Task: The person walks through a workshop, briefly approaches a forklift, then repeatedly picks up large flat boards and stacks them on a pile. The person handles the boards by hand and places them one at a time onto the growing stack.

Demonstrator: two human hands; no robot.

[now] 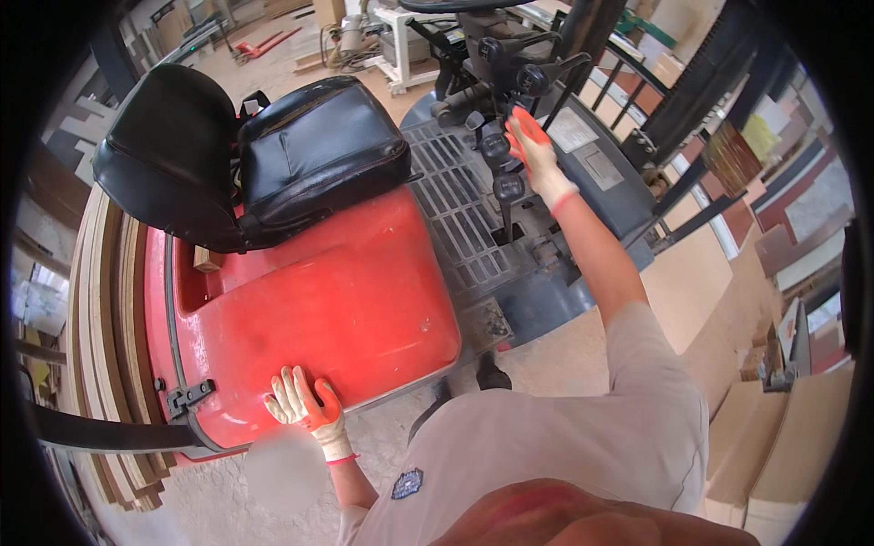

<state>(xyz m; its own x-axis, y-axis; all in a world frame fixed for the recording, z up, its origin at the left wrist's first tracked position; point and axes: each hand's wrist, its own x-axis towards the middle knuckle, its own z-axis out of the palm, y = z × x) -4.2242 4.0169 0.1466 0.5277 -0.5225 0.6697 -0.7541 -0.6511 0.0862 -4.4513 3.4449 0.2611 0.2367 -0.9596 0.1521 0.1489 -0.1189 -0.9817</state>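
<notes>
I stand beside a forklift with a red engine cover [364, 264] and a black, worn seat [319, 141]. My left hand [308, 400], in a white and orange work glove, lies near the cover's lower edge with fingers spread and nothing in it. My right hand [537, 156], gloved alike, reaches across to the control levers. Its fingers are stretched out beside a black lever knob [494, 146]; whether they touch it I cannot tell. Another black knob [508, 187] stands just below, and the upper lever knobs [534, 80] rise beyond my fingertips. Part of the steering wheel [464, 4] shows at the top.
A slatted floor plate [455, 205] lies between seat and levers. Long wooden boards [100, 318] stand behind the forklift, near a curved black bar [100, 429]. Cardboard [774, 446] stands at lower right. A red pallet jack [264, 45] is in the background.
</notes>
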